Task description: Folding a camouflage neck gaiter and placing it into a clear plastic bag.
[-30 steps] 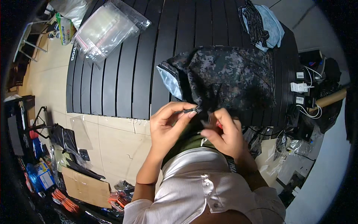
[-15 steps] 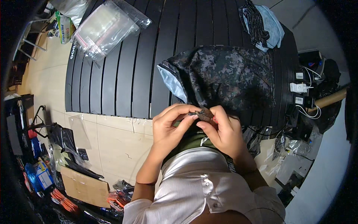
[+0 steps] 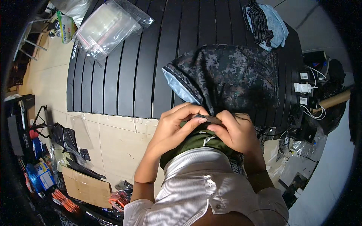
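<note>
A dark pixel-camouflage garment (image 3: 237, 75) with a pale blue inside lies across the near right part of the black slatted table (image 3: 126, 75). Its light lining shows at the open end on the left. At the near table edge, my left hand (image 3: 174, 126) pinches a dark bit of its cloth between thumb and fingers. Just to the right, my right hand (image 3: 238, 130) grips the same stretch of fabric, thumb toward the other thumb. What exactly lies under the fingertips is too small to make out.
Clear plastic bags (image 3: 107, 28) lie at the table's far left. A folded dark and light blue cloth pile (image 3: 266, 26) rests at the far right. White chargers and cables (image 3: 303, 87) line the right edge. Left on the floor are a cardboard piece (image 3: 86, 186) and packaged goods.
My hands have moved slightly apart, drawing the pinched cloth out between them. The garment's left opening has shifted a little to the right and nearer to me.
</note>
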